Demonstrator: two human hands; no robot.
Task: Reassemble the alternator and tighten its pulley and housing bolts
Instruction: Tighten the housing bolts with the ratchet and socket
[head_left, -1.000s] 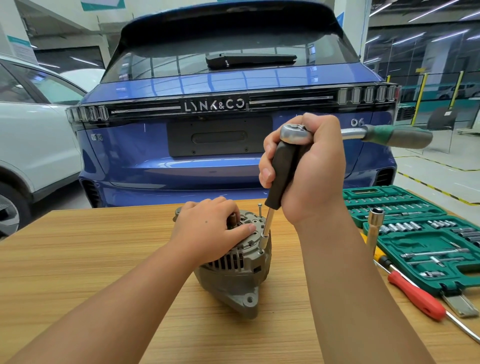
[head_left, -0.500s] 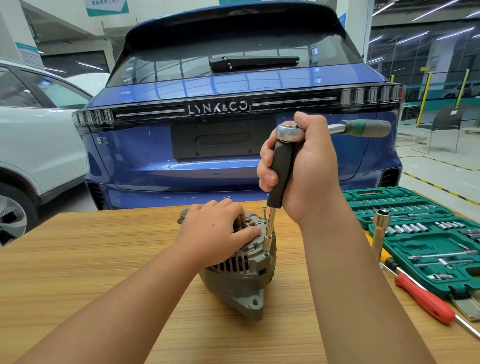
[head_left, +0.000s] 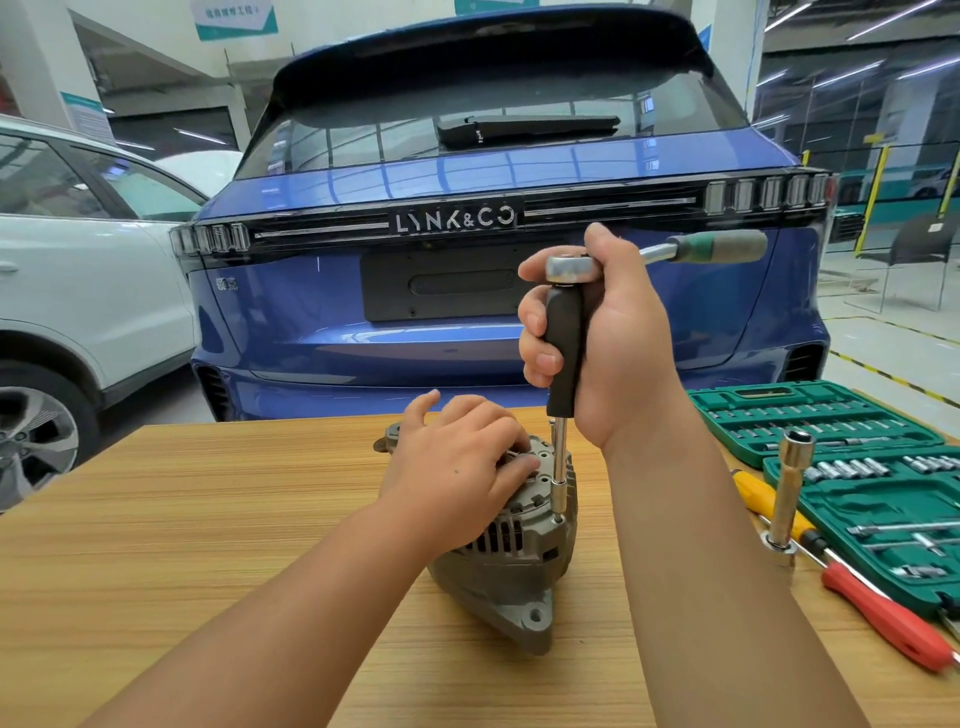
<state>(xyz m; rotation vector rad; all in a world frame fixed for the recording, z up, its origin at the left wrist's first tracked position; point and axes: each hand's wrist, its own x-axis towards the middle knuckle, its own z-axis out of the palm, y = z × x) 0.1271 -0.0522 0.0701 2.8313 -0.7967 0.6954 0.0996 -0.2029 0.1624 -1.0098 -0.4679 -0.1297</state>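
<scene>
My right hand (head_left: 618, 343) has its grip clenched round the black handle of the extension driver (head_left: 563, 358), fingers wrapped at nine o'clock of the shaft, with the ratchet (head_left: 571, 267) seated on top and its green handle pointing off to three o'clock. The socket (head_left: 558, 498) at the shaft's foot sits on a housing bolt at the rim of the alternator (head_left: 511, 561). My left hand (head_left: 457, 467) lies over the top of the alternator at about ten o'clock from the socket, fingers spread and pressing down rather than curled round anything.

To do this bolt well, I judge I should keep the shaft plumb so the socket stays square on the head, bear down with the left palm so the casting does not rock on its lug, and swing the ratchet in short strokes, snugging rather than forcing. The other housing bolts likely want the same, worked crosswise.

The alternator stands at the middle of the wooden desk (head_left: 208, 519). At three o'clock lie a green socket case (head_left: 883, 499), an upright tube spanner (head_left: 789, 488), a yellow-handled screwdriver (head_left: 758, 499) and a red-handled screwdriver (head_left: 883, 618). At twelve o'clock is a blue car (head_left: 467, 312); at ten o'clock, a white car (head_left: 78, 286), in a garage hall.
</scene>
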